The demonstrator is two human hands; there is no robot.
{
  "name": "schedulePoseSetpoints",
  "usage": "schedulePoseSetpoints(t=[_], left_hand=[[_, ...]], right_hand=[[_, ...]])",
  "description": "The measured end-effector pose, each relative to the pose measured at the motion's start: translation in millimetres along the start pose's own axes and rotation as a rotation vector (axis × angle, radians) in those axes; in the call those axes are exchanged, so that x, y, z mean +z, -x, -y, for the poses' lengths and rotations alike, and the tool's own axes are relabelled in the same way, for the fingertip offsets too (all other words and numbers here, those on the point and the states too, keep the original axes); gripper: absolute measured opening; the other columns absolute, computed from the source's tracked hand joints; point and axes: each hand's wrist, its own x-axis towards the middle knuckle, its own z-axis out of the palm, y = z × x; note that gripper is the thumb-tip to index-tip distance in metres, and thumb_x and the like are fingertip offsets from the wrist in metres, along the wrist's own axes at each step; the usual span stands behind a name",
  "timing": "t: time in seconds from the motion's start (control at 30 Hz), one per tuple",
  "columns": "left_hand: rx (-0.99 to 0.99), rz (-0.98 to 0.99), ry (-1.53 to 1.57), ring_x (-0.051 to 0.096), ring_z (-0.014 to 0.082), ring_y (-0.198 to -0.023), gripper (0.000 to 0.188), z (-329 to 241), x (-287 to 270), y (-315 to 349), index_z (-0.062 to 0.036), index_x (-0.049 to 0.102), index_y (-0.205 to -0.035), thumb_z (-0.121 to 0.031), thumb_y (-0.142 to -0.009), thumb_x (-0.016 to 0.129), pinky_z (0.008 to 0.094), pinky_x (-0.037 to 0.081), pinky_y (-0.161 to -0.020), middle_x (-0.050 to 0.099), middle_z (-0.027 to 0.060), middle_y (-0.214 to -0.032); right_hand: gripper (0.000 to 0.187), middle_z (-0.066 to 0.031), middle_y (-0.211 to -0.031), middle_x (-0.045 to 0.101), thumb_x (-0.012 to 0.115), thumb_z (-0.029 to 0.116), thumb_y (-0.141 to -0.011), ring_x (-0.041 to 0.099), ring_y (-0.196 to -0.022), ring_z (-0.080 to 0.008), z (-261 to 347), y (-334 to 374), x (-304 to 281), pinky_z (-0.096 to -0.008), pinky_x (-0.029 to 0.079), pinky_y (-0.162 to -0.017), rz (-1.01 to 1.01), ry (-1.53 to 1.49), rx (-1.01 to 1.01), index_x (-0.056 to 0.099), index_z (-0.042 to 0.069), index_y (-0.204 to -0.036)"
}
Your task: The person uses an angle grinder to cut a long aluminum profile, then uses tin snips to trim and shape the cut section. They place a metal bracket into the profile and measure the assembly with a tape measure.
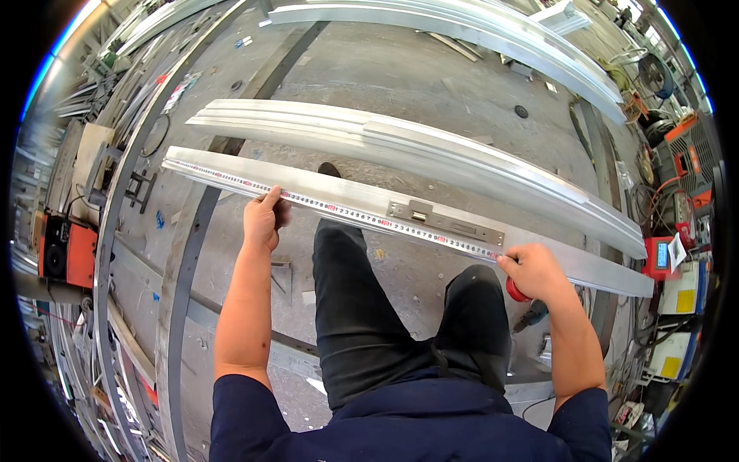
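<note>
A silver aluminium profile point(339, 189) lies across in front of me, its left end farther off than its right. Along its near edge runs the white blade of a tape measure point(362, 213), drawn out to the profile's left end. My left hand point(263, 219) pinches the blade against that edge, thumb on top and the other fingers curled below. Around the red case of the tape measure, partly hidden under the palm, my right hand point(535, 271) is closed, its thumb at the blade. Between my hands, a metal lock faceplate point(446, 223) with a latch sits on the profile.
Beyond lies a second aluminium profile point(431, 158), and more long profiles point(446, 35) rest at the far side. Grey steel beams point(183, 308) support them. An orange machine point(69, 250) stands left; a red device with a screen point(660, 258) and an orange machine point(689, 154) stand right.
</note>
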Motion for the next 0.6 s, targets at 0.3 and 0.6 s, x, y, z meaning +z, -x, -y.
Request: schedulePoseSetpoints(t=[0.3,0.6], left_hand=[[0.031,0.061,-0.246,0.053,0.0149,-0.043,0.031,2.3,28.6,21.8,-0.0011,0.067,-0.077,-0.023,-0.098,0.072,0.0281,0.038,-0.041,0.062,0.0075,-0.060],[0.032,0.014,-0.299,0.055,0.0152,-0.045,0.028,-1.2,40.4,25.0,0.0024,0.068,-0.079,-0.021,-0.094,0.074,0.0279,0.039,-0.042,0.062,0.0078,-0.061]], right_hand=[[0.037,-0.0207,-0.086,0.072,0.061,0.037,-0.097,0.068,-0.086,-0.0426,11.5,-9.7,2.6,-0.0505,0.054,-0.079,-0.017,0.189,0.080,0.075,0.004,-0.086],[0.039,-0.0213,-0.089,0.073,0.061,0.040,-0.098,0.069,-0.089,-0.0423,13.3,-15.9,8.4,-0.0495,0.056,-0.083,-0.030,0.244,0.082,0.077,0.005,-0.089]])
